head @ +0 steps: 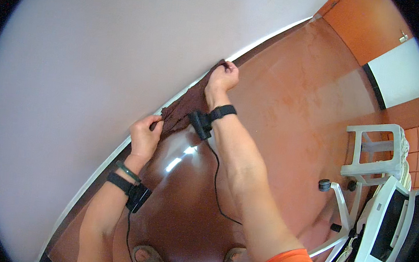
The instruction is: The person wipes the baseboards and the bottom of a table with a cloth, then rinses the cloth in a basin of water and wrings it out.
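Observation:
A dark brown cloth [189, 101] is stretched between both hands, along the white edge at the foot of a pale wall [100, 67]. My left hand [147, 133] pinches its near end between thumb and fingers. Farther along the wall, my right hand [223, 76] grips the far end, fingers curled around a bunched part. The cloth's lower part hangs in loose folds against the dark skirting. A black strapped device with a cable sits on each wrist, and a dark bangle is on the left one.
Glossy reddish-brown floor [284, 118] spreads to the right. A white plastic stool [371, 167] and a wheeled chair base [341, 215] with castors stand at the right. An orange door [365, 25] is at the upper right. Sandalled feet show at the bottom.

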A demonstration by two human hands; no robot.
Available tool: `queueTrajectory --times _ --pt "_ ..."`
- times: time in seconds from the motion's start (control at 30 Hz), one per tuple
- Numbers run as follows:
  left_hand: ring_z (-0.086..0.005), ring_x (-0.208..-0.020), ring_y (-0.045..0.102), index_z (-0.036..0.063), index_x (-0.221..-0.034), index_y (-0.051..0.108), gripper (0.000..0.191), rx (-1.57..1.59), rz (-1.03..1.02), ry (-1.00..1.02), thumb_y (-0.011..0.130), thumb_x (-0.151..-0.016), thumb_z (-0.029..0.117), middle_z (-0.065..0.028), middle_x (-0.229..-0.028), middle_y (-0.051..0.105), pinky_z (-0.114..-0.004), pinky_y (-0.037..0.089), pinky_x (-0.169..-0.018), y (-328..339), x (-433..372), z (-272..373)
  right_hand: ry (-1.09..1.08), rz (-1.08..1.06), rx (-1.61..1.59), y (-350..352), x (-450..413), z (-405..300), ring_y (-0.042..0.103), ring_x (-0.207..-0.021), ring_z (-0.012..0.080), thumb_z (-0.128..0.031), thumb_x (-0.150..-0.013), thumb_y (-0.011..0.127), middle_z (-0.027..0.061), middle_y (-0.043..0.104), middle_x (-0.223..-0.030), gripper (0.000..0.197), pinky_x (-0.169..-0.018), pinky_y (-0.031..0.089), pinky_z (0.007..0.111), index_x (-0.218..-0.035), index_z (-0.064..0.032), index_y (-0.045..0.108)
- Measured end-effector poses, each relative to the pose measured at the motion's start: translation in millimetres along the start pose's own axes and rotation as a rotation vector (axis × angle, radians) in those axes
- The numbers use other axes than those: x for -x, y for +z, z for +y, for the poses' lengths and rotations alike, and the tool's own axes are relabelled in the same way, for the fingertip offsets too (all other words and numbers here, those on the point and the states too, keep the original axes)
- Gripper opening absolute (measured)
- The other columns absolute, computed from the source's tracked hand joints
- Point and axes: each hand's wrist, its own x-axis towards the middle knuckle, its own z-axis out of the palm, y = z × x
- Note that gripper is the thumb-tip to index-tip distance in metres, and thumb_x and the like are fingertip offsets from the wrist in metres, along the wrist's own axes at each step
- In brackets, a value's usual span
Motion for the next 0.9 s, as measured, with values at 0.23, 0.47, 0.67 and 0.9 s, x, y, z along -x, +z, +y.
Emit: queueTrajectory --times 0.23,0.47,0.67,0.9 --pt "-0.0288 -0.078 0.066 0.0017 -0.086 0.068 0.012 -0.074 0.011 0.058 0.066 -0.075 0.007 -0.0161 -0.083 0.067 -0.034 0.051 -0.071 -2.1 -0.1 2.9 -0.006 -0.106 0.2 -7.4 -2.6 -5.6 0.06 -0.08 0.022 0.005 -0.077 0.054 0.0128 0.061 -0.085 0.016 -0.075 0.048 0.032 -0.092 0.0013 0.053" --pt "-0.0283 -0.077 0.066 0.002 -0.087 0.068 0.013 -0.064 -0.064 0.066 0.066 -0.075 0.008 -0.0165 -0.085 0.067 -0.033 0.051 -0.073 -2.7 -0.3 -2.6 0.004 -0.18 0.327 -19.7 19.8 -15.2 0.063 -0.079 0.0251 0.006 -0.074 0.055 0.0158 0.064 -0.084 0.015 -0.074 0.049 0.033 -0.088 0.0028 0.058" --pt "-0.012 -0.068 0.059 -0.0043 -0.085 0.065 0.011 -0.007 -0.279 0.005 0.065 -0.075 0.002 -0.01 -0.074 0.066 -0.027 0.048 -0.066 -42.5 35.4 -24.2 -0.138 -0.368 0.224 -41.9 138.6 13.0 0.061 -0.078 0.0197 0.008 -0.075 0.053 0.0129 0.063 -0.082 0.015 -0.072 0.049 0.031 -0.089 0.0033 0.056" --pt "-0.0074 -0.07 0.055 -0.0005 -0.092 0.062 0.012 0.146 -0.317 -0.448 0.062 -0.08 0.001 -0.0006 -0.079 0.061 -0.021 0.046 -0.063 -127.1 97.9 -26.6 0.549 -0.636 -0.051 -69.0 227.3 -7.4 0.056 -0.068 0.0128 0.008 -0.078 0.053 0.0057 0.06 -0.081 0.017 -0.057 0.047 0.025 -0.092 -0.0005 0.057"
